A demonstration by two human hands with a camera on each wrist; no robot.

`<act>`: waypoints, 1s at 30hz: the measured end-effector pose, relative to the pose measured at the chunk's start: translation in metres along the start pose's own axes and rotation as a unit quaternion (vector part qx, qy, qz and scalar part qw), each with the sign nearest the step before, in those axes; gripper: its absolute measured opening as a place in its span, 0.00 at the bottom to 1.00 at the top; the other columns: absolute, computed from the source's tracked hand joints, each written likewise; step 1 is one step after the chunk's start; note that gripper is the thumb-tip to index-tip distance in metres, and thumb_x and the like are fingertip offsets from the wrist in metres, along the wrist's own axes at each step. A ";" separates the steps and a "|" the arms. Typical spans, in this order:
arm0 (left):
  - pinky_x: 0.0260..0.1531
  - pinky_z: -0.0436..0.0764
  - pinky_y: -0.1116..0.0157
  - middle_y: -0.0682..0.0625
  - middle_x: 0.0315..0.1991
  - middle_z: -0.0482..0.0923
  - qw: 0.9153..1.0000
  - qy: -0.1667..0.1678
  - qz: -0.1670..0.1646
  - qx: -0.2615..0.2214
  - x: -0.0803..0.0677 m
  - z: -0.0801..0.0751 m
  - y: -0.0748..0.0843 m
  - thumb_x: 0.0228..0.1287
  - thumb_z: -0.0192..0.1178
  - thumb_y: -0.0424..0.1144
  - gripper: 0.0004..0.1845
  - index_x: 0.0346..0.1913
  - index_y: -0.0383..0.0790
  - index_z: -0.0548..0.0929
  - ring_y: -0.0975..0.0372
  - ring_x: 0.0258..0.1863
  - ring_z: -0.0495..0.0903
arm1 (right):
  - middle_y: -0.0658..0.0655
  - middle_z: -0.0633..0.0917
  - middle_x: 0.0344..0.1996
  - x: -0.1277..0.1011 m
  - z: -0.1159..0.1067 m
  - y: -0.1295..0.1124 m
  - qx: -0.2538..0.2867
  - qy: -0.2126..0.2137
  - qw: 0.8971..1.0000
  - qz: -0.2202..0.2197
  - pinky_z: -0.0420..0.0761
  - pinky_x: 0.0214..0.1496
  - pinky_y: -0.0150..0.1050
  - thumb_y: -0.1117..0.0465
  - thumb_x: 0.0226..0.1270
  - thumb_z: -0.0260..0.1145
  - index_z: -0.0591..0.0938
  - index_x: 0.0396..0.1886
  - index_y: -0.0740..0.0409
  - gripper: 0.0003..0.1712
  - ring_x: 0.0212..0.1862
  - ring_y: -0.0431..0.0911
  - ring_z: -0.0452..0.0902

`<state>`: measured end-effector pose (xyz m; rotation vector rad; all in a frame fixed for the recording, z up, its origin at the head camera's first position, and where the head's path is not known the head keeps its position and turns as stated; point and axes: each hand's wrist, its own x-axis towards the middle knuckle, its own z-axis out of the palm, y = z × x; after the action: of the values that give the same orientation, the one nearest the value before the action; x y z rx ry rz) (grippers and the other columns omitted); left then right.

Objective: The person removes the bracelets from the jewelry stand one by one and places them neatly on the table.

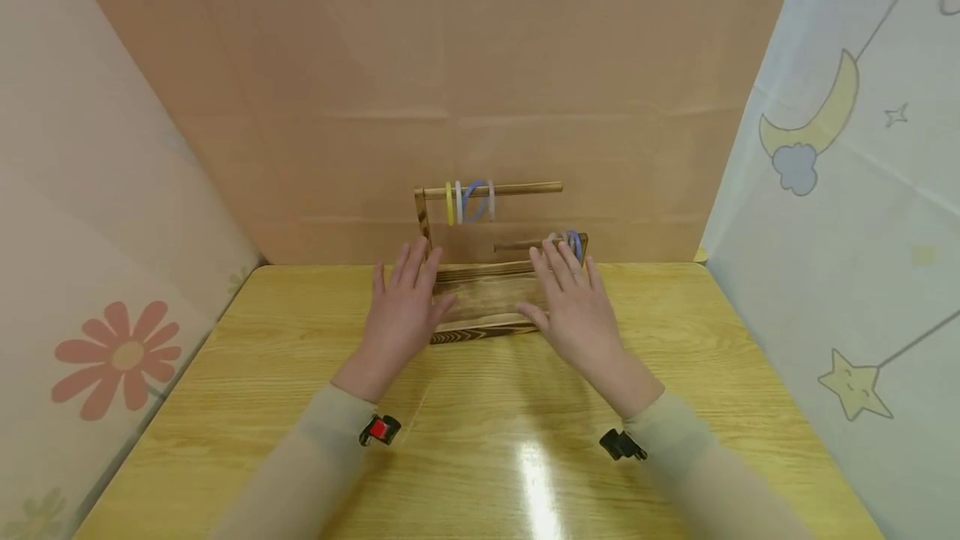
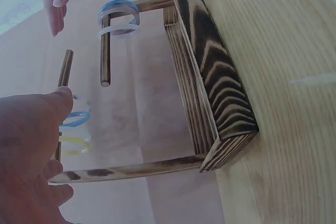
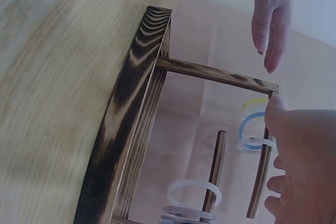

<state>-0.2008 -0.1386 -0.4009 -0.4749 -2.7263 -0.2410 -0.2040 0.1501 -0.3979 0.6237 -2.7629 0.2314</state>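
Note:
A wooden rack has a tray-like base (image 1: 487, 297) and two horizontal rods. On the upper rod (image 1: 532, 188) hang a yellow ring (image 1: 449, 203), a white ring (image 1: 459, 203), a tilted blue ring (image 1: 464, 203) and a pale ring (image 1: 492, 201). The lower rod (image 1: 517, 247) carries blue rings (image 1: 575, 243) and pale rings (image 3: 194, 183) at its right-hand post. My left hand (image 1: 401, 302) spreads over the rack's left end, fingers straight and holding nothing. Over the right end is my right hand (image 1: 577, 307), also spread and holding nothing; it partly hides the lower rings.
The rack stands on a wood-grain table (image 1: 480, 407) near its back edge. Behind it rises a brown paper-like backdrop (image 1: 480, 48). Patterned panels flank the table, a flower panel (image 1: 150, 215) on the left and a moon-and-star panel (image 1: 862, 273) on the right.

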 end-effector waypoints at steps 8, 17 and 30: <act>0.78 0.51 0.28 0.36 0.89 0.49 1.000 0.014 -0.017 -0.014 0.013 -0.005 -0.010 0.85 0.61 0.55 0.44 0.89 0.38 0.55 0.40 0.87 0.50 | 0.63 0.50 0.90 0.011 -0.004 0.006 -0.011 0.003 1.000 -0.003 0.43 0.86 0.66 0.34 0.86 0.58 0.52 0.92 0.57 0.52 0.89 0.61 0.43; 0.79 0.49 0.29 0.34 0.88 0.52 0.999 0.025 -0.030 -0.023 0.028 -0.014 -0.019 0.85 0.61 0.54 0.45 0.90 0.37 0.53 0.40 0.86 0.53 | 0.65 0.54 0.89 0.028 -0.009 0.013 -0.027 0.007 1.000 -0.008 0.47 0.86 0.66 0.35 0.86 0.60 0.52 0.92 0.59 0.52 0.89 0.61 0.45; 0.78 0.53 0.29 0.34 0.86 0.56 0.997 0.044 -0.049 -0.046 0.046 -0.023 -0.026 0.86 0.61 0.54 0.45 0.89 0.36 0.53 0.37 0.82 0.62 | 0.62 0.54 0.90 0.055 -0.014 0.024 -0.032 0.016 0.999 -0.010 0.45 0.86 0.65 0.34 0.87 0.57 0.49 0.93 0.56 0.52 0.89 0.59 0.44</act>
<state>-0.2434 -0.1547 -0.3651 -0.3482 -2.6643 -0.4051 -0.2590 0.1529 -0.3694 0.6251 -2.7206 0.1472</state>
